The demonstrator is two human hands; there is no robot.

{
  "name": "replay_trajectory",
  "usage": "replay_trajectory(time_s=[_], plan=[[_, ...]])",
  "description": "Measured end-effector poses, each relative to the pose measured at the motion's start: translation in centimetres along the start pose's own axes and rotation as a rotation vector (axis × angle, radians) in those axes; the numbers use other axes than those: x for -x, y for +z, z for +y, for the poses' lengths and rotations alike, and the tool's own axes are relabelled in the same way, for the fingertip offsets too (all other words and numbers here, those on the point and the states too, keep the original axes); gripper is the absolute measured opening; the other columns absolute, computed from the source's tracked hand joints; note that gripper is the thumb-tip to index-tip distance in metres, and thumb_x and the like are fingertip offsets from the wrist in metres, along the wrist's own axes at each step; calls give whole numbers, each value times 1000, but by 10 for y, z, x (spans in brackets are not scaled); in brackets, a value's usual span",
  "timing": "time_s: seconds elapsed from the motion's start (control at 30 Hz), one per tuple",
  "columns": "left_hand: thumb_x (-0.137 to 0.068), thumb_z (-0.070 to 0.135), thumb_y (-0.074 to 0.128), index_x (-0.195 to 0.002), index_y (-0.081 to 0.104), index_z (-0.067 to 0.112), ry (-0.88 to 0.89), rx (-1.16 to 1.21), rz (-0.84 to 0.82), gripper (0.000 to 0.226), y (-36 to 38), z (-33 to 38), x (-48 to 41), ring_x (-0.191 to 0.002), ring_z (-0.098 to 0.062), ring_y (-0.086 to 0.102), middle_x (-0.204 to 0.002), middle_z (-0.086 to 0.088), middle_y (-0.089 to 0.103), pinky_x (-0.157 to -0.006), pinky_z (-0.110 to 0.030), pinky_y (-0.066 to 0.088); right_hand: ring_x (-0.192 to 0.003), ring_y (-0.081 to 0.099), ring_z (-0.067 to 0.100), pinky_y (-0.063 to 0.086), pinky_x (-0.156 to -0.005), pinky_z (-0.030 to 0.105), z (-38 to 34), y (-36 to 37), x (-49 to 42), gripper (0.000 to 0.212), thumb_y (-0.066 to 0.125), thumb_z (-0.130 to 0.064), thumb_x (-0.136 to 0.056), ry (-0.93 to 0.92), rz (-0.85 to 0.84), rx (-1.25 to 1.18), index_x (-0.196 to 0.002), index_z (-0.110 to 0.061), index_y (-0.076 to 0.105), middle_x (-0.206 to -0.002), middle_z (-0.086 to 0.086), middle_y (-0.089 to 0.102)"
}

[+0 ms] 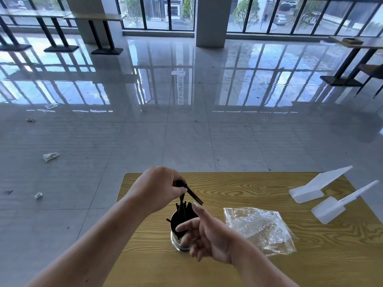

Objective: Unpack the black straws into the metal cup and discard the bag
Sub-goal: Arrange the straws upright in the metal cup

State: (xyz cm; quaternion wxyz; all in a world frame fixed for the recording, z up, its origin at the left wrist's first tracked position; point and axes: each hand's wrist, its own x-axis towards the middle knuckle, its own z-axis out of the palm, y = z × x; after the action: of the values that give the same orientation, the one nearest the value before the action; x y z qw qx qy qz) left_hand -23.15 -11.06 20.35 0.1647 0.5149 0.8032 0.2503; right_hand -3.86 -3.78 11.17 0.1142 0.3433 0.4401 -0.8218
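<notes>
A metal cup [176,241] stands on the wooden table [248,193], with several black straws [183,210] sticking up out of it. My left hand [157,189] hovers just above the cup and pinches a few black straws, one slanting down to the right. My right hand [205,230] is in front of the cup, blurred, fingers spread, holding nothing. The clear plastic bag [261,226] lies crumpled and flat on the table to the right of the cup.
Two white plastic scoop-like pieces [317,187] [335,208] lie at the table's far right. Beyond the table's far edge is a glossy tiled floor with scraps of litter [50,156]. Tables with black bases stand far off by the windows.
</notes>
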Motion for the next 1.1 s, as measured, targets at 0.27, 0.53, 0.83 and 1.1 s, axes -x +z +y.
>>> replay_trajectory(time_s=[0.27,0.53,0.83,1.1], plan=[[-87,30,78,-91,78,29,449,-268,180,4,13,14,29,-64,-4,66,-79,14,73,-58,-21,54,-99,77,39,67,-80,46,-18,17,-25,118,49,-92,-82,-31,-40,-669,-135,12,61,-119,28,73],[-83,15,82,-113,75,20,612,-328,147,30,69,-25,65,-81,-13,72,-107,5,75,-62,-29,61,-63,69,25,61,-65,35,-55,7,-27,28,58,-26,-104,-108,132,-693,-94,-2,67,-75,12,67],[-86,35,78,-125,68,29,255,-189,90,41,84,-57,62,-99,-7,71,-121,15,69,-74,-24,60,-62,60,17,51,-69,39,-76,0,-17,53,50,-37,-107,-456,547,97,-60,-16,64,-63,2,66],[-87,50,72,-108,66,40,-226,24,-37,24,85,-96,39,-79,2,61,-97,23,64,-68,-18,48,-47,43,14,40,-51,45,-55,-6,-11,52,50,-36,-107,-733,617,825,-63,-9,49,-51,1,48]])
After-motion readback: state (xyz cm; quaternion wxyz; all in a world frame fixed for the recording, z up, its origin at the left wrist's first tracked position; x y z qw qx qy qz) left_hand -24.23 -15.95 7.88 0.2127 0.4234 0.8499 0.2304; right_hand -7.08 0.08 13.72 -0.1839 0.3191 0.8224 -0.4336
